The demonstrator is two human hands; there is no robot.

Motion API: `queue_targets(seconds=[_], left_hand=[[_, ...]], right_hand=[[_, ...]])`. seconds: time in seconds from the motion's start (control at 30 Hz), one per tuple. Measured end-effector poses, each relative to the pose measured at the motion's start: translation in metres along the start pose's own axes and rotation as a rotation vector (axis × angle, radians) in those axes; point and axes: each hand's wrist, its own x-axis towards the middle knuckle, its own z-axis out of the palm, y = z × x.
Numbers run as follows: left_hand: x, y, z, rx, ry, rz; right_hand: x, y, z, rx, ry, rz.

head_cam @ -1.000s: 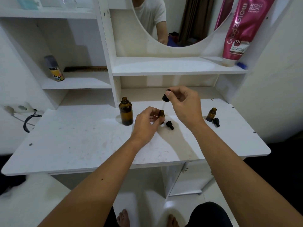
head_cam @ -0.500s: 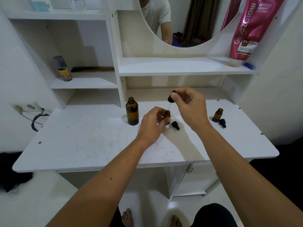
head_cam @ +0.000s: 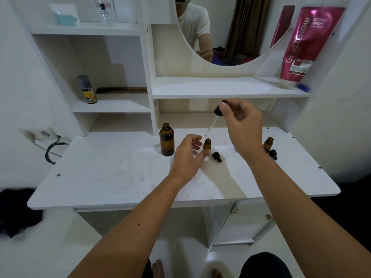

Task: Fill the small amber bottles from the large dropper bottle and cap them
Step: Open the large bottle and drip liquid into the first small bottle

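The right hand (head_cam: 242, 125) is raised above the surface (head_cam: 112, 173), its thumb and forefinger pinching the black bulb of the dropper (head_cam: 217, 111); the other fingers curl loosely behind. The clear pipette slants down and to the left, its tip hanging just above and slightly left of the mouth of a small amber bottle (head_cam: 207, 145), not touching it. The left hand (head_cam: 187, 157) is loosely spread beside that bottle, fingers relaxed and apart, the thumb tip resting at the bottle's base; whether any finger touches the far side cannot be told. The bottle stands upright and uncapped, with a small black cap (head_cam: 216, 156) lying on its side just to its right. The large amber bottle (head_cam: 166, 139) stands open and upright to the left of the left hand. A second small amber bottle (head_cam: 268, 144) stands uncapped near the right edge, its own black cap (head_cam: 273, 154) lying just beside it
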Motion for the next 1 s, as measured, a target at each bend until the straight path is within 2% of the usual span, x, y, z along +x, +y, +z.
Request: queue_targets(seconds=[0.17, 0.37, 0.67, 0.8, 1.0], left_hand=[[-0.018, 0.001, -0.022, -0.056, 0.070, -0.058], [-0.037, -0.012, -0.070, -0.041, 0.121, -0.049], [-0.020, -0.026, -0.108, -0.115, 0.290, -0.099], [-0.006, -0.030, -0.103, -0.135, 0.204, -0.144], [0.006, -0.040, -0.099, -0.149, 0.145, -0.160]], right_hand=[[-0.004, -0.011, 0.017, 0.012, -0.040, -0.040], [-0.004, -0.022, 0.050, 0.088, -0.070, -0.016], [0.013, -0.030, 0.084, 0.119, -0.065, -0.038], [0.019, -0.029, 0.093, 0.115, -0.079, -0.043], [0.014, -0.019, 0.099, 0.001, -0.199, -0.061]])
